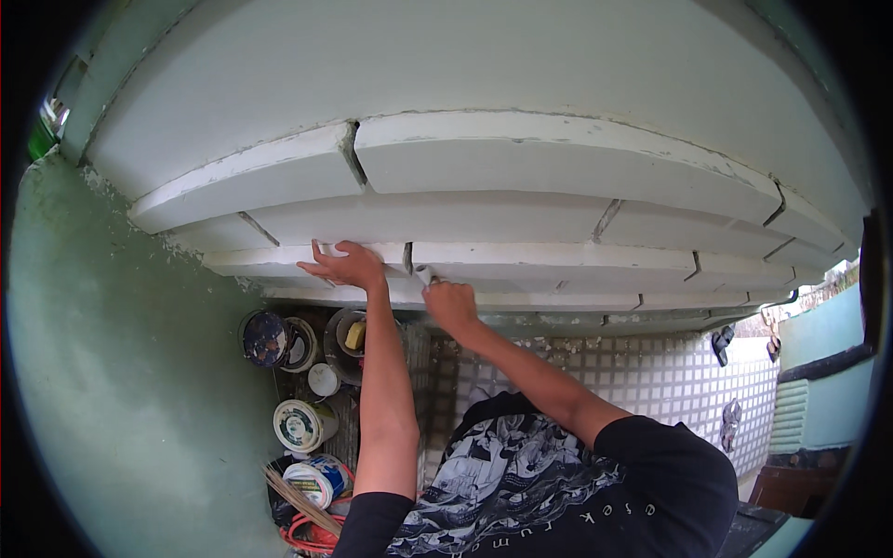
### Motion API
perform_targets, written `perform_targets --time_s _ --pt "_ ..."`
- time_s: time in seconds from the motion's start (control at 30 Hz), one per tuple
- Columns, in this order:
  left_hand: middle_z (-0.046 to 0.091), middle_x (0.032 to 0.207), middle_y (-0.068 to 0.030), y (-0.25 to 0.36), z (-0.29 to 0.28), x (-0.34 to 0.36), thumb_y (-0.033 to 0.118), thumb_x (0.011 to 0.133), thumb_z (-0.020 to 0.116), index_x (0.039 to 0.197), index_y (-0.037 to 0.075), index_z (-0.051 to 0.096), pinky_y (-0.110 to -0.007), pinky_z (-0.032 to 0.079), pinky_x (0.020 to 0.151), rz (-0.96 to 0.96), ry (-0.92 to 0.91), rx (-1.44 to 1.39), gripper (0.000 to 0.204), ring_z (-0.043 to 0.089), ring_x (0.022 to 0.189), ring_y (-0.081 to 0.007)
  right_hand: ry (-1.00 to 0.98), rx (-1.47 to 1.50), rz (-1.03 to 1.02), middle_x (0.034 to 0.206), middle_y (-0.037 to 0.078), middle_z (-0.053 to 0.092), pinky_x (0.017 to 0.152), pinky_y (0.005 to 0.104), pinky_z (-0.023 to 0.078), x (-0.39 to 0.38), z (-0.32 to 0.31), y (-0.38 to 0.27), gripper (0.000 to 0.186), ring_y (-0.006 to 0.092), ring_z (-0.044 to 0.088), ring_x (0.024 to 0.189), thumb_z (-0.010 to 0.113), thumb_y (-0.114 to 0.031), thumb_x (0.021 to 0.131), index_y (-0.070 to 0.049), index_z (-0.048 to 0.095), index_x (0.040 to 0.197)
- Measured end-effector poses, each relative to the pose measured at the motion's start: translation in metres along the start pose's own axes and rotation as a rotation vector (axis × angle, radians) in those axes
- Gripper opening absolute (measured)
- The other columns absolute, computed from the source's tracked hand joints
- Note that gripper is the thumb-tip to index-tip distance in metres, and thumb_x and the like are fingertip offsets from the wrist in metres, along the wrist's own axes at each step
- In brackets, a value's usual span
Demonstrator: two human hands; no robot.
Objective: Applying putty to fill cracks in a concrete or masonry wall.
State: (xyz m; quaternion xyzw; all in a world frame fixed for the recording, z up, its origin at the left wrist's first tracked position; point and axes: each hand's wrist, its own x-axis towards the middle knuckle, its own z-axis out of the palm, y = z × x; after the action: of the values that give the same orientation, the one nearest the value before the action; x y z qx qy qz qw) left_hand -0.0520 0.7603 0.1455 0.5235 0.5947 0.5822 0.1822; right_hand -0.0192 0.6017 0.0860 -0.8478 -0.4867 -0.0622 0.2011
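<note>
White block-like courses with dark gaps between them (558, 172) run across the wall in front of me. My left hand (346, 265) lies against the edge of a lower white ledge (521, 254), its fingers bent and spread apart. To the right of it, my right hand (450, 305) is closed around a short, pale grey tool (424, 274). That tool's rounded end points up at the ledge, just below a dark vertical gap (407, 257). Its exact kind is hard to make out, since my fingers cover most of it.
Paint buckets (305, 426) and a dark tub with a yellow sponge-like block (355, 336) stand below on the left, beside a green wall (121, 372). Thin sticks (299, 498) and a red hose (307, 538) lie nearer. Sandals (730, 423) are on the tiled floor (651, 381).
</note>
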Motion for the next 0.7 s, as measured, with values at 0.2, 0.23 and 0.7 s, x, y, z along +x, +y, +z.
perform_targets --time_s 0.2,0.23,0.7 --pt "0.013 0.155 -0.0269 -0.005 -0.003 0.008 0.011 0.087 0.049 0.131 0.001 0.048 -0.052 0.030 0.109 -0.029 0.006 0.006 0.045 0.025 0.140 -0.0437 0.047 0.037 0.158 0.062 0.014 0.066 0.050 0.0433 0.052 -0.021 -0.033 0.030 0.018 0.0292 0.067 0.055 0.060 -0.014 0.081 -0.008 0.067 0.065" --pt "0.013 0.155 -0.0269 -0.003 -0.003 0.007 0.011 0.087 0.049 0.131 0.001 0.048 -0.052 0.030 0.109 -0.032 0.007 0.006 0.045 0.025 0.140 -0.0437 0.020 0.029 0.143 0.062 0.015 0.066 0.051 0.0431 0.052 -0.020 -0.035 0.029 0.017 0.0299 0.067 0.055 0.060 -0.014 0.080 -0.008 0.066 0.065" --pt "0.012 0.156 -0.0257 -0.010 0.003 0.004 0.012 0.086 0.051 0.132 0.006 0.049 -0.056 0.025 0.109 -0.014 0.018 -0.023 0.047 0.026 0.140 -0.0432 -0.024 0.032 0.005 0.067 0.014 0.068 0.051 0.0416 0.053 0.003 -0.021 0.005 0.015 0.0282 0.069 0.060 0.057 -0.009 0.079 -0.006 0.069 0.070"
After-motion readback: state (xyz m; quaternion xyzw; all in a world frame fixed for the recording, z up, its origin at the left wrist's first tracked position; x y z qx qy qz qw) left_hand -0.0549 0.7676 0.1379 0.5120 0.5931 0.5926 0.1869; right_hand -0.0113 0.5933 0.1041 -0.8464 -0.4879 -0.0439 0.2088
